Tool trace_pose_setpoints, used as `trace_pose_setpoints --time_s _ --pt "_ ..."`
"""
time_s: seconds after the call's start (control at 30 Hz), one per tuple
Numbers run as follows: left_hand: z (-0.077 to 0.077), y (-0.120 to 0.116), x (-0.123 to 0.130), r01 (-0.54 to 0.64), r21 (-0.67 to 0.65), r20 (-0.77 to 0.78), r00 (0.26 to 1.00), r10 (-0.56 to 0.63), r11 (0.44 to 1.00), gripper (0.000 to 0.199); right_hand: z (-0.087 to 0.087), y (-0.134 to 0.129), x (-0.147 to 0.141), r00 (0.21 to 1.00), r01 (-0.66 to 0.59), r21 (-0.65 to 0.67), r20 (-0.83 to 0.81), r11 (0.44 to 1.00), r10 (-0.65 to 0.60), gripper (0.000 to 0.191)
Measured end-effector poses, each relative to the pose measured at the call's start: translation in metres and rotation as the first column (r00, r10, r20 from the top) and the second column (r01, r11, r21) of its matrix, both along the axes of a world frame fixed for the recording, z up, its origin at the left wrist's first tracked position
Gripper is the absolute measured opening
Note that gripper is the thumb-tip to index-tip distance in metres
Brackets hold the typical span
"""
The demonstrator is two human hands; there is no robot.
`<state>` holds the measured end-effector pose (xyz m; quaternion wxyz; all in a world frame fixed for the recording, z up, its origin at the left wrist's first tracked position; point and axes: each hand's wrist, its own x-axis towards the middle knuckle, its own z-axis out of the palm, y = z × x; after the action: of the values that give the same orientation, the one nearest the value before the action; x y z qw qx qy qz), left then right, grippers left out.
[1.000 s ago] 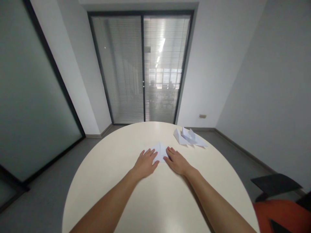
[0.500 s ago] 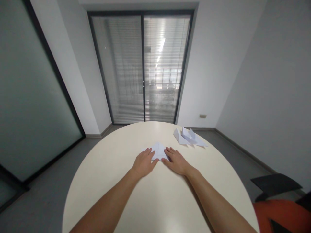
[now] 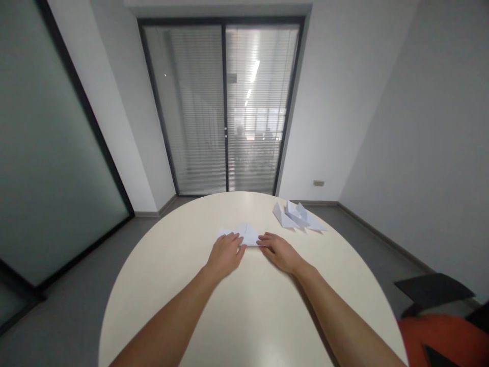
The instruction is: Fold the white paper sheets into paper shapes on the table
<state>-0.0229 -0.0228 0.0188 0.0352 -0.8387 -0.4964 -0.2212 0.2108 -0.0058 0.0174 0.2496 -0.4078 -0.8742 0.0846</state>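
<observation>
A folded sheet of white paper [image 3: 249, 236] lies in the middle of the round cream table [image 3: 244, 316], its top coming to a low peak and its near edge running straight. My left hand [image 3: 226, 254] covers the paper's left part, with the thumb at the near edge. On the right side, my right hand [image 3: 280, 252] closes its thumb and fingers on the paper's near right corner. Both hands have the paper between thumb and fingers, and they hide its outer parts.
Several folded white paper shapes [image 3: 298, 216] sit together near the table's far right edge. An orange and black chair [image 3: 443, 336] stands at the lower right. Beyond the table is a glass door [image 3: 225, 107] with blinds.
The paper's near edge has moved slightly away from me and its outline is flatter. The thumbs have drawn apart, and my right hand's fingers have come together at the corner.
</observation>
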Motion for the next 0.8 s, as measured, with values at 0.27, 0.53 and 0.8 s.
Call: trace_pose_setpoints --time_s 0.27,0.53,0.8 --pt "-0.002 0.003 0.000 0.065 -0.094 0.043 0.997 -0.061 0.993 0.029 0.013 -0.011 -0.010 0.995 -0.095 -0.037 -0.038 0.995 0.093 0.030" --pt "0.004 0.003 0.000 -0.009 -0.144 0.090 0.996 0.022 0.990 0.023 0.023 -0.018 -0.012 0.991 0.034 -0.121 -0.122 0.992 -0.048 0.027" --pt "0.005 0.004 0.002 -0.063 -0.097 0.298 0.950 0.089 0.993 0.021 0.008 -0.005 -0.003 0.904 0.069 -0.178 -0.405 0.982 -0.137 0.053"
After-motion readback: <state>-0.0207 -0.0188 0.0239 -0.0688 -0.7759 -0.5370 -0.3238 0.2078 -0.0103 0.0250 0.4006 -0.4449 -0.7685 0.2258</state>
